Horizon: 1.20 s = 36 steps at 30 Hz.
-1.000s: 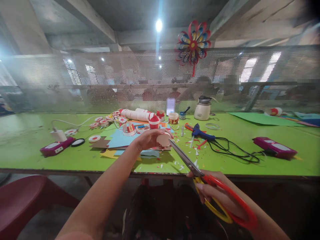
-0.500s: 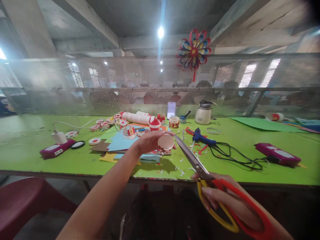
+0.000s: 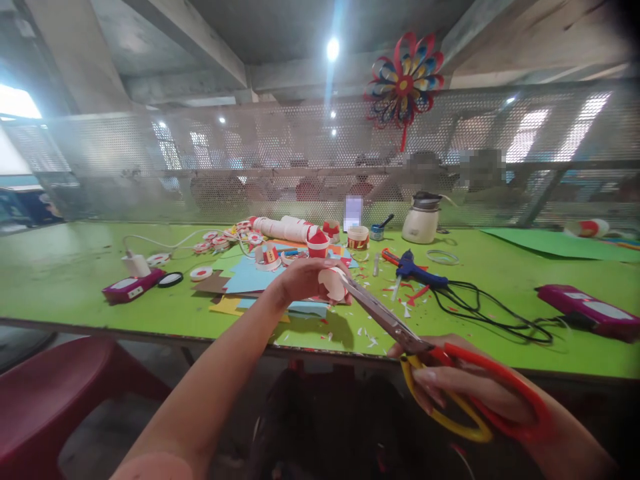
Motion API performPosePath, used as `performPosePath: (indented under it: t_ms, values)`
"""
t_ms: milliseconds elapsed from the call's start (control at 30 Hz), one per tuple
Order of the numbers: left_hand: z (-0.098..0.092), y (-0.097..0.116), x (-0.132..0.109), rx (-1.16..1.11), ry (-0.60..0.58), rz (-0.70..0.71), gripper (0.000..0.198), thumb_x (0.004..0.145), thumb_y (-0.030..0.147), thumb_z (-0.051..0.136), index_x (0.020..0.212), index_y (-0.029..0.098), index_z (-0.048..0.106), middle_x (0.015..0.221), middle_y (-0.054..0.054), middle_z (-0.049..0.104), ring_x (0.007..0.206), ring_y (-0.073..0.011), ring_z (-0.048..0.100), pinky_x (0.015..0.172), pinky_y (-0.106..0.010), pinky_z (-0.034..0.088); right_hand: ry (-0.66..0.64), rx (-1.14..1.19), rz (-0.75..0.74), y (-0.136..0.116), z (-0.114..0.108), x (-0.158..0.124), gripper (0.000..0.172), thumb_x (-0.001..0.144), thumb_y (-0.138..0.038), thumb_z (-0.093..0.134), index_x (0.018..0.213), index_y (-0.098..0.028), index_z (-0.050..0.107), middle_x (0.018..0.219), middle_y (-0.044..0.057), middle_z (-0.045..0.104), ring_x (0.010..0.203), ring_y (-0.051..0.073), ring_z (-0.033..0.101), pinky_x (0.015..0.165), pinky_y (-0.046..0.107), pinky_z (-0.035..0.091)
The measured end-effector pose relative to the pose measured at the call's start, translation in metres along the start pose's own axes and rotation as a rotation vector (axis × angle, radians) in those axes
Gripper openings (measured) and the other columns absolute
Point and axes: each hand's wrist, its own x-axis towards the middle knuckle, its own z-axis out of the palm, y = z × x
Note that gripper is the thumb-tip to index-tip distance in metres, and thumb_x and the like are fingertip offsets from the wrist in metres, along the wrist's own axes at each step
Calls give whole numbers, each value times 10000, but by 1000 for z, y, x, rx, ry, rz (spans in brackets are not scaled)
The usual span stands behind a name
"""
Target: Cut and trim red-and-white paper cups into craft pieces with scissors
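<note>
My left hand [image 3: 305, 280] is closed around a small pale round paper piece [image 3: 331, 283], which looks like a cut-down paper cup, above the table's front edge. In my right hand [image 3: 450, 383] are large scissors [image 3: 383, 317] with one red and one yellow handle loop. Their blades point up and left, tips at the right edge of the paper piece, partly covering it. Whether the tips pass into the paper I cannot tell. Behind my left hand lie stacked coloured paper sheets [image 3: 245, 280] and a red-and-white paper cup [image 3: 319, 247].
Paper scraps litter the green table [image 3: 170, 307]. A blue glue gun [image 3: 417, 270] with a black cord lies right of centre, near a purple power strip [image 3: 590, 310]. Another purple strip [image 3: 133, 287] is at left. A white kettle [image 3: 421, 220] stands behind. A maroon stool [image 3: 65, 393] is at lower left.
The view has shifted, so the table things appear farther right. The paper piece has turned in my left hand, and the scissor tips now overlap its edge, where they were beside it before.
</note>
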Motion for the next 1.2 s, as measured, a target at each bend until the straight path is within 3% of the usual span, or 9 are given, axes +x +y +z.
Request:
performPosePath:
  t_ms: [267, 400, 633, 833, 1000, 1200]
  values:
    - [-4, -4, 4, 6, 24, 8, 329, 792, 356, 490, 924, 81, 614, 752, -131, 682, 656, -206, 642, 538, -264, 455, -153, 271, 28, 12, -4, 6, 133, 729, -348, 693, 766, -221, 695, 530, -2, 515, 521, 160, 527, 556, 309, 490]
    - [1, -4, 5, 11, 95, 59, 294, 772, 316, 507, 910, 85, 626, 731, -102, 665, 646, -181, 627, 546, -250, 452, -206, 369, 33, 23, -1, 9, 244, 845, -307, 567, 666, -163, 648, 540, -17, 459, 523, 121, 515, 569, 288, 494]
    - [4, -4, 6, 28, 114, 95, 291, 789, 297, 471, 902, 83, 632, 704, -94, 644, 614, -173, 604, 526, -261, 436, -221, 449, -53, 36, 2, 13, 244, 913, -272, 481, 1083, -149, 608, 585, -28, 476, 510, 103, 499, 549, 283, 478]
    - [3, -4, 6, 65, 110, 96, 313, 778, 312, 476, 906, 78, 639, 695, -99, 640, 598, -178, 604, 520, -260, 414, -233, 487, -39, 38, 2, 12, 272, 916, -299, 482, 1094, -138, 610, 560, -32, 461, 485, 92, 485, 491, 238, 419]
    - [3, -4, 6, 89, 141, 97, 320, 776, 324, 473, 894, 80, 644, 705, -107, 641, 612, -182, 601, 554, -273, 416, -213, 491, -55, 37, 4, 10, 259, 904, -273, 503, 1099, -144, 616, 600, -26, 459, 522, 95, 452, 541, 272, 448]
    - [7, -2, 6, 92, 128, 91, 315, 772, 309, 468, 891, 82, 651, 713, -101, 642, 625, -184, 602, 586, -292, 440, -254, 484, -58, 37, 1, 10, 283, 913, -278, 475, 1127, -144, 604, 605, -14, 468, 561, 128, 508, 596, 322, 458]
